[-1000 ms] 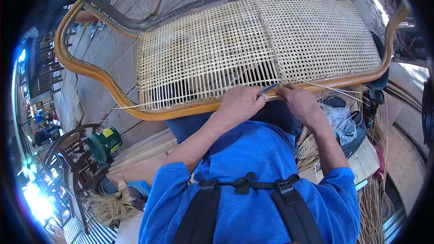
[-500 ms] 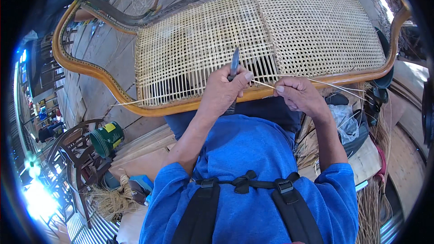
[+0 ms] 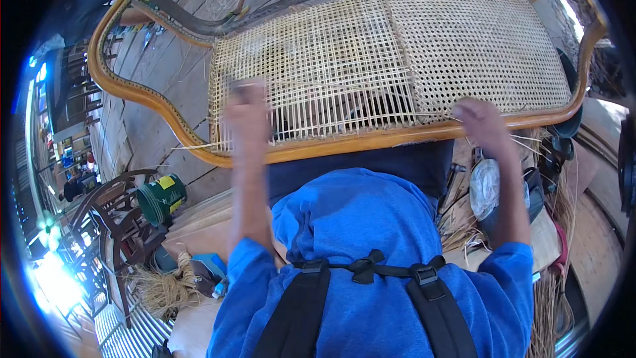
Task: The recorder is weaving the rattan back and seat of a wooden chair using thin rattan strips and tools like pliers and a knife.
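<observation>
A long wooden seat frame (image 3: 311,150) lies across my lap with a woven cane panel (image 3: 483,46) in it. The weave is finished tight on the right; on the left it is a more open grid, with bare parallel cane strands (image 3: 358,109) and gaps along the near edge. My left hand (image 3: 246,119), blurred, is closed over the left part of the weave. A dark smear at its top looks like the knife (image 3: 234,90). Near the front rail on the right is my right hand (image 3: 482,124), also blurred; whether it holds a strand is hidden by the smear.
A green bucket (image 3: 161,199) and a dark wooden chair (image 3: 112,225) stand at lower left, by a bundle of loose fibre (image 3: 162,288). A clear plastic bag (image 3: 485,189) lies right of my lap. Another person's arm (image 3: 136,16) shows at upper left.
My left hand has swung left across the weave from the middle of the front edge. My right hand has moved right. The strand stretched between them no longer shows there.
</observation>
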The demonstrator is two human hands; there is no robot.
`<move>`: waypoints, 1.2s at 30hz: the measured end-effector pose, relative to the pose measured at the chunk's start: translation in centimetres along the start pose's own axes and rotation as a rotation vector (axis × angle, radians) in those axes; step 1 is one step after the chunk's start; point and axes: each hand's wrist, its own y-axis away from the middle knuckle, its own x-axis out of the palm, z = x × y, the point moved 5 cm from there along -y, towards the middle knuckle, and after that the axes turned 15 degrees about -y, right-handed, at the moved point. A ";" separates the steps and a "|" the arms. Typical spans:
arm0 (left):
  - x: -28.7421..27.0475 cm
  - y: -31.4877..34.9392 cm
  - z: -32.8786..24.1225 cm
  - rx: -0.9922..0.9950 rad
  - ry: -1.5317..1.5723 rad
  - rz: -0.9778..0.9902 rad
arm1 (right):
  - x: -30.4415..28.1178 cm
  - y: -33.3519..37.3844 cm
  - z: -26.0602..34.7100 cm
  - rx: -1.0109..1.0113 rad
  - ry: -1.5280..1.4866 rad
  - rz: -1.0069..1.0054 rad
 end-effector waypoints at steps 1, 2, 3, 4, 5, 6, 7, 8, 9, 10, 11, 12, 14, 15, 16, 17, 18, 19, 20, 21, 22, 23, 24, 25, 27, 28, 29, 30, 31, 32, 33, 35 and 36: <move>-1.9 -2.4 2.4 0.050 0.119 -0.081 | -2.4 0.0 -1.1 0.034 -0.036 0.018; -3.4 -3.3 3.6 0.101 0.162 -0.093 | -3.7 -0.1 -1.3 0.061 -0.074 0.046; -3.9 -3.7 4.4 0.158 0.223 -0.093 | -4.4 0.1 -0.4 0.064 -0.066 0.032; -3.8 -3.8 4.8 0.160 0.221 -0.092 | -4.6 -0.2 0.0 0.120 -0.033 0.093; -3.6 -3.9 5.2 0.158 0.152 -0.092 | -4.5 -0.3 -0.1 0.176 0.000 0.155; -3.3 -3.9 5.5 0.155 0.084 -0.091 | -4.3 -0.5 -0.3 0.178 -0.002 0.154; -3.0 -4.0 5.8 0.154 0.084 -0.093 | -4.1 -0.9 -0.4 0.127 -0.024 0.165; -2.7 -4.1 6.3 0.137 0.128 -0.097 | -3.9 -1.1 -0.3 0.077 -0.045 0.176; -2.4 -4.1 6.7 0.119 0.173 -0.100 | -4.0 -1.3 -0.1 0.077 -0.043 0.177; -2.0 -4.3 7.0 0.119 0.174 -0.096 | -3.9 -1.4 0.1 0.074 -0.032 0.179; -1.6 -4.4 7.4 0.113 0.183 -0.077 | -3.8 -1.5 0.3 0.072 -0.021 0.181; -1.3 -4.6 7.6 0.106 0.193 -0.056 | -3.7 -1.5 0.6 0.077 -0.018 0.178; -0.9 -4.7 7.7 0.101 0.176 -0.060 | -3.7 -1.4 0.9 0.134 0.023 0.175; -0.9 -4.8 7.8 0.094 0.156 -0.074 | -3.6 -1.5 0.8 0.144 0.028 0.166; -0.9 -4.9 8.1 0.096 0.162 -0.062 | -3.5 -1.8 0.8 0.089 0.043 0.168; -1.1 -5.2 8.6 0.064 0.148 -0.075 | -3.4 -1.9 0.7 0.034 0.058 0.169; -1.3 -5.5 9.1 0.032 0.133 -0.088 | -3.5 -2.0 0.5 0.044 0.063 0.160; -1.5 -6.0 9.7 0.022 0.129 -0.096 | -3.5 -2.0 0.4 0.050 0.056 0.173; -1.4 -6.3 10.0 0.025 0.133 -0.085 | -3.5 -2.1 0.2 0.055 0.048 0.186; -1.5 -6.5 10.4 0.013 0.150 -0.104 | -3.6 -2.1 0.2 0.065 0.056 0.185; -1.8 -6.7 10.8 -0.003 0.164 -0.128 | -3.6 -2.0 0.2 0.069 0.058 0.184; -1.9 -7.0 11.4 0.001 0.199 -0.127 | -3.6 -2.0 0.3 0.062 0.048 0.183; -1.9 -7.3 11.8 0.001 0.199 -0.124 | -3.6 -2.0 0.3 0.054 0.038 0.183; -2.1 -7.4 12.0 0.008 0.174 -0.155 | -3.5 -2.0 0.2 0.056 0.038 0.184; -2.4 -7.8 12.5 0.015 0.148 -0.186 | -3.6 -2.0 0.0 0.016 0.019 0.156; -2.4 -8.0 12.7 -0.005 0.151 -0.185 | -3.6 -2.0 0.0 0.018 0.019 0.156; -2.5 -8.1 13.0 -0.025 0.155 -0.183 | -3.6 -2.0 0.1 0.024 0.012 0.161; -2.5 -8.2 13.2 -0.025 0.154 -0.182 | -3.5 -2.0 0.2 0.031 0.005 0.165; -2.5 -8.3 13.2 -0.005 0.172 -0.185 | -3.4 -2.0 0.3 0.032 0.004 0.165; -2.6 -8.3 13.2 0.015 0.190 -0.188 | -3.4 -1.9 0.5 0.024 -0.010 0.159; -2.6 -8.2 13.2 0.016 0.189 -0.187 | -3.4 -1.9 0.7 0.017 -0.023 0.152; -2.5 -8.2 13.2 -0.004 0.203 -0.178 | -3.4 -2.0 0.5 0.021 -0.022 0.155; -2.5 -8.1 13.1 -0.002 0.203 -0.177 | -3.5 -2.0 0.4 0.025 -0.019 0.159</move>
